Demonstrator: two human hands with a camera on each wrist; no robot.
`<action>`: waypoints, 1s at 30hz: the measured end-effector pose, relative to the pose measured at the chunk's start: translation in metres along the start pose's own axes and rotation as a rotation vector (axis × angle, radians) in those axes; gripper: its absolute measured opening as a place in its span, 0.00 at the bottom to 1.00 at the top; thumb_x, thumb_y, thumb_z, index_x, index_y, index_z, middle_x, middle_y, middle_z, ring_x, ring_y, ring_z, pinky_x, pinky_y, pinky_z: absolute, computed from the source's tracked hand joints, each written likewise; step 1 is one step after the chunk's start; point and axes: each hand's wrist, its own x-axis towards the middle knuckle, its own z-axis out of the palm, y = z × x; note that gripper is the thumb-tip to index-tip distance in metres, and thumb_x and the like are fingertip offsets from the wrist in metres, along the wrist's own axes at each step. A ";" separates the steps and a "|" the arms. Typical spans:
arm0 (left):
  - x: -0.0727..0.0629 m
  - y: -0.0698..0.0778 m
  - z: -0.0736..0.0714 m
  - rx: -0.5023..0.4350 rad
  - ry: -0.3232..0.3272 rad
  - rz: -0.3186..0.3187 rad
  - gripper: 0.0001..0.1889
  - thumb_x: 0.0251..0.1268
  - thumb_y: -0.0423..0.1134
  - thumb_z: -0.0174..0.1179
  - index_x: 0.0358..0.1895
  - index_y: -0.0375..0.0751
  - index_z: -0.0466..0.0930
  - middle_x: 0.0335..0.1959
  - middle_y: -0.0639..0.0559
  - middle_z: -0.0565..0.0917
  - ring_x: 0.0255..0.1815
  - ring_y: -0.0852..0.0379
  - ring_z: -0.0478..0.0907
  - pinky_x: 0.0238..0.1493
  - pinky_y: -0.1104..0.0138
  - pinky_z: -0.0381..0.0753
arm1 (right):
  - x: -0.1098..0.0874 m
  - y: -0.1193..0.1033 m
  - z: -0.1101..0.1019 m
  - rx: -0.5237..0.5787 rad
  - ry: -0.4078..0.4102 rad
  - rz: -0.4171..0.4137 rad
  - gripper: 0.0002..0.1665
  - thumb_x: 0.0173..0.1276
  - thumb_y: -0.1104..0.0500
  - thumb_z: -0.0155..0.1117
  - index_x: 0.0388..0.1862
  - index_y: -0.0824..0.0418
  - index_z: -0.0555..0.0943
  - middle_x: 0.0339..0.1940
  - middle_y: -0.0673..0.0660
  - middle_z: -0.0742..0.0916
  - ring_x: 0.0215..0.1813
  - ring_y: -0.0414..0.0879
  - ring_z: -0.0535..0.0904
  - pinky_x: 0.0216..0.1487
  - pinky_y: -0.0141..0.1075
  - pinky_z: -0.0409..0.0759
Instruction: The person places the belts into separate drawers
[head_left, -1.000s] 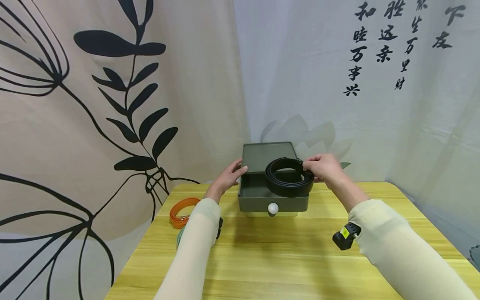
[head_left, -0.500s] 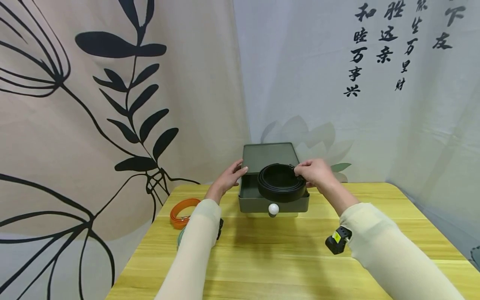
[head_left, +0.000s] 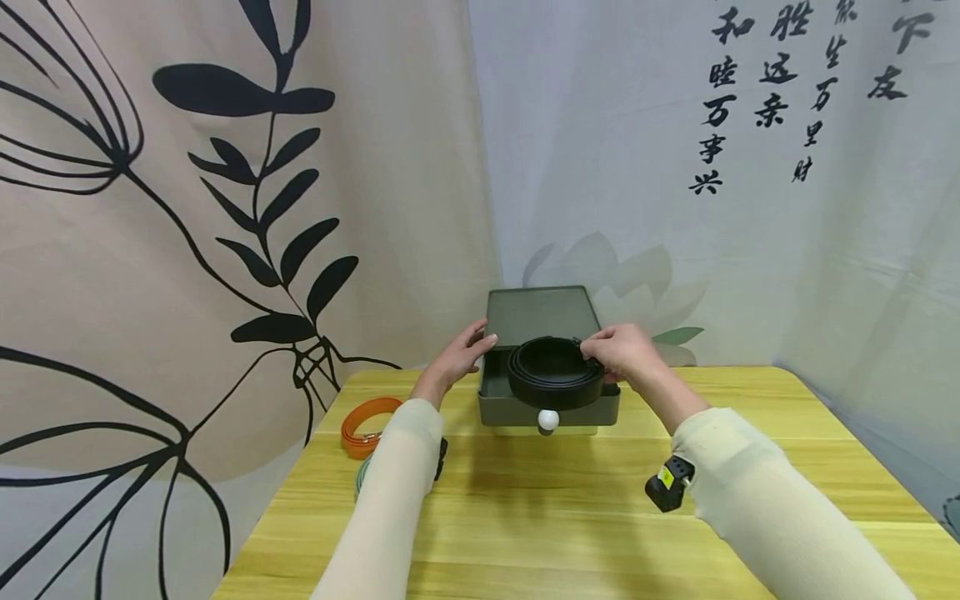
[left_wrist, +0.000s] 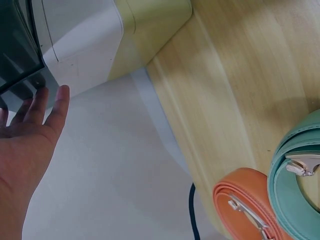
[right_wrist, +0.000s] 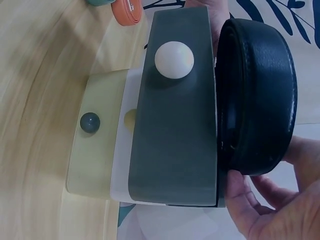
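A coiled black belt is tilted over the pulled-out dark grey-green top drawer of a small drawer unit. My right hand pinches the coil by its right side, near the buckle end. In the right wrist view the belt stands over the drawer's opening, and my right thumb and fingers are close to the drawer's rim. On the unit's left side my left hand rests with its fingers extended. The left wrist view shows those fingertips at the dark casing.
An orange coiled belt and a teal coiled belt lie at the table's left, partly behind my left sleeve. Under the top drawer are a white drawer and a pale yellow drawer. A printed curtain hangs behind the table.
My right hand has carried the black belt left and down, lower over the drawer, and the coil now covers more of the opening. The left hand stays in place.
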 end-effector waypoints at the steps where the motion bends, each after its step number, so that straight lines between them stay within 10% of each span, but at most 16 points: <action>1: 0.000 0.000 0.000 0.000 0.002 -0.001 0.36 0.76 0.56 0.50 0.80 0.55 0.47 0.80 0.46 0.52 0.77 0.46 0.54 0.68 0.46 0.65 | 0.000 0.000 0.000 0.004 -0.001 0.007 0.20 0.62 0.63 0.59 0.51 0.71 0.83 0.37 0.57 0.81 0.27 0.42 0.77 0.32 0.36 0.84; 18: 0.000 0.000 0.001 -0.003 0.007 -0.003 0.36 0.76 0.56 0.51 0.80 0.55 0.48 0.79 0.46 0.53 0.77 0.46 0.55 0.69 0.46 0.64 | 0.003 0.001 0.003 -0.045 -0.028 0.053 0.11 0.63 0.61 0.59 0.35 0.69 0.83 0.26 0.54 0.78 0.24 0.46 0.78 0.34 0.39 0.85; 30: 0.000 -0.001 0.000 -0.018 0.011 -0.007 0.36 0.75 0.57 0.52 0.80 0.56 0.48 0.80 0.46 0.52 0.77 0.45 0.54 0.70 0.45 0.62 | 0.009 0.000 0.007 -0.155 -0.024 0.063 0.22 0.62 0.59 0.61 0.13 0.53 0.62 0.12 0.48 0.67 0.19 0.46 0.76 0.31 0.40 0.85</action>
